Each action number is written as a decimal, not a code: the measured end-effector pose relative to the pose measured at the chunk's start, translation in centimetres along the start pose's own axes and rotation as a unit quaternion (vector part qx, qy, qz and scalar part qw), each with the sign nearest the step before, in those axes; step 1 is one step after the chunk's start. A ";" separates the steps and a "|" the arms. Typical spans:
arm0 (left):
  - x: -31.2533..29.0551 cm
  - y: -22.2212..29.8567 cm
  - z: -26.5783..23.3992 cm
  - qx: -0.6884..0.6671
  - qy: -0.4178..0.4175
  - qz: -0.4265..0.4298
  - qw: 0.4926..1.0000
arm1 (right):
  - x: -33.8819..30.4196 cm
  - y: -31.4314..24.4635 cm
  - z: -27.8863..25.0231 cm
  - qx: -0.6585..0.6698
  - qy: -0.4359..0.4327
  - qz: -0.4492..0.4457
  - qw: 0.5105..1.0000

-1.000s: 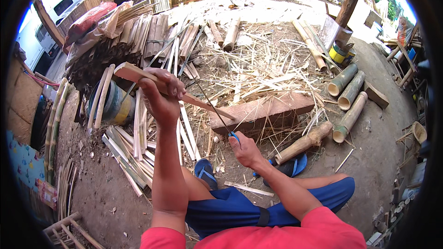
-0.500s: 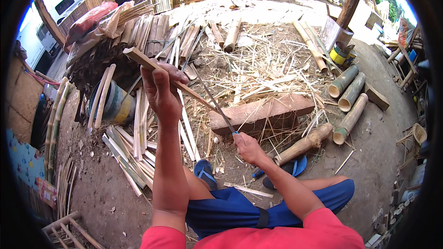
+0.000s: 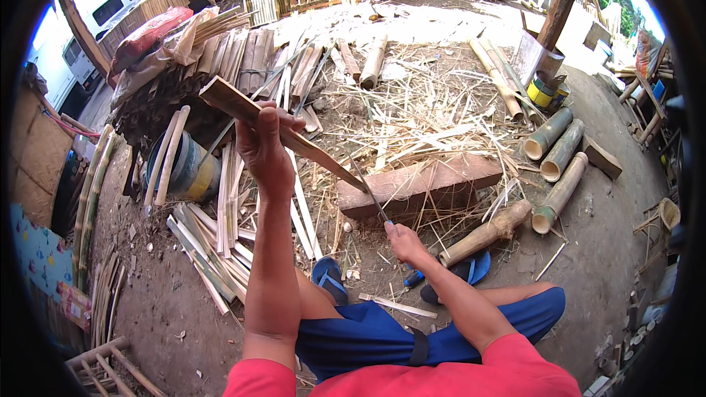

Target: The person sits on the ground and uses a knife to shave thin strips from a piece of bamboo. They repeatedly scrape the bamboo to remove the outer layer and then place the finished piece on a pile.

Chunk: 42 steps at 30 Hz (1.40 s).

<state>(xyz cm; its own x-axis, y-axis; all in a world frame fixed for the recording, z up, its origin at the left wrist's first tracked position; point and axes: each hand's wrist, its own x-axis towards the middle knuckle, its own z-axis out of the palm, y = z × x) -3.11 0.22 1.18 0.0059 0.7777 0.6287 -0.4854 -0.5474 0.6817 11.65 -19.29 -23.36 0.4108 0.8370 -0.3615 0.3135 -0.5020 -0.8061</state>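
My left hand is closed around a split bamboo slat, held slanting from the upper left down to the right. The slat's lower end is at the left part of a low reddish-brown wooden block; whether it touches the block I cannot tell. In my right hand is the handle of a long thin knife. Its blade points up and to the left, crossing beside the slat's lower end. A thick bamboo pole lies on the ground just right of my right hand.
Shavings litter the ground beyond the block. Bamboo strips lie at the left, near a bucket. Bamboo tubes rest at the right. A large stack of split bamboo stands far left. A sandal is between my legs and the strips.
The slat has turned in my left hand, and its lower end has shifted right and down. My right hand and the knife have moved a little right and down.
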 end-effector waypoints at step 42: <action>-4.0 -10.8 -2.2 0.276 -0.176 -0.106 0.939 | -0.7 7.7 -1.6 0.083 0.072 0.111 0.988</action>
<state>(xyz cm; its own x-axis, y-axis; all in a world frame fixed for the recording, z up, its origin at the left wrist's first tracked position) 0.20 3.71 -9.48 0.3878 0.7895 0.4756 0.0853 -0.5446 0.8344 15.17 -24.11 -28.57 0.5747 0.6646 -0.4775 0.0625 -0.6175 -0.7841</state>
